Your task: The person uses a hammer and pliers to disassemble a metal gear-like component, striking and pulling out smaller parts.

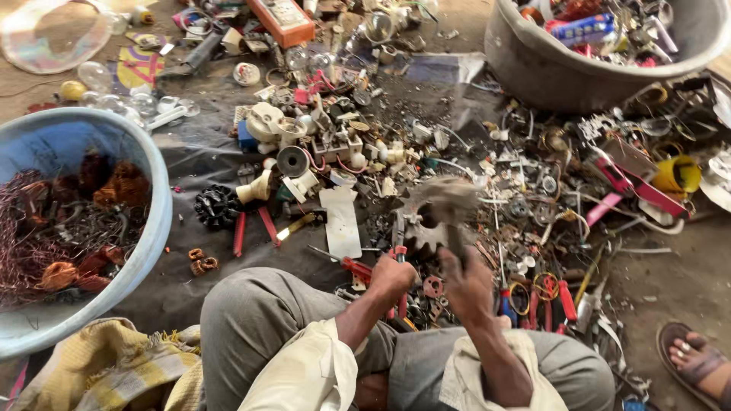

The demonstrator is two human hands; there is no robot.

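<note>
My right hand point(466, 283) grips the handle of a hammer point(440, 199), whose head is raised and blurred above the scrap pile. My left hand point(392, 275) is closed around a red-handled tool point(397, 255) held upright against a grey toothed metal part point(422, 228) on the ground, just under the hammer head. Both hands sit in front of my bent knees point(259, 320). What the tool's tip touches is hidden by my hand and the hammer.
A blue tub point(148, 228) with copper wire coils stands at left. A large grey basin point(533, 68) of scrap is at top right. Plastic fittings, bulbs, red-handled pliers point(251, 228) and screwdrivers litter a dark sheet. Another person's sandalled foot point(697, 359) is at bottom right.
</note>
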